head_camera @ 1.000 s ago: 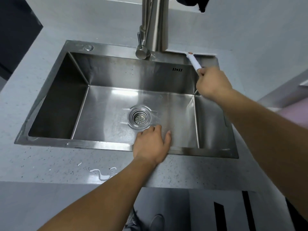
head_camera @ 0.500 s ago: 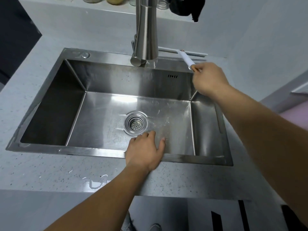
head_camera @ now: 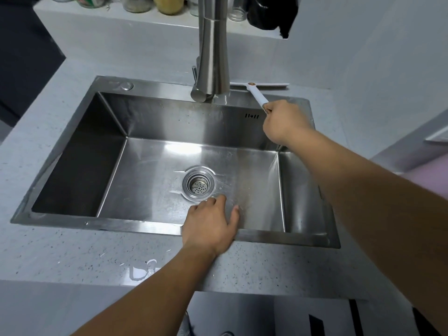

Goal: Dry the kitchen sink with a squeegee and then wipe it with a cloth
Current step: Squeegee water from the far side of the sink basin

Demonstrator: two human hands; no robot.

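Observation:
A stainless steel sink [head_camera: 150,229] is set into a grey speckled counter, with a round drain strainer [head_camera: 198,185] in its floor. A white squeegee [head_camera: 257,90] lies with its blade along the sink's back rim, right of the tap. My right hand [head_camera: 283,122] is shut on the squeegee's handle at the sink's back right corner. My left hand [head_camera: 211,226] rests flat on the sink's front rim, fingers spread and reaching over the basin just below the drain. A dark cloth [head_camera: 269,13] hangs from the ledge at the back.
A tall steel tap [head_camera: 213,52] rises behind the sink's middle. Several glass jars [head_camera: 135,2] stand on the back ledge. A small water puddle [head_camera: 140,271] lies on the counter [head_camera: 60,253] in front of the sink. A grey wall closes the right side.
The view has tilted up, so the ledge and jars now show. My right hand has stayed on the squeegee handle with the blade at the back rim. My left hand has not moved.

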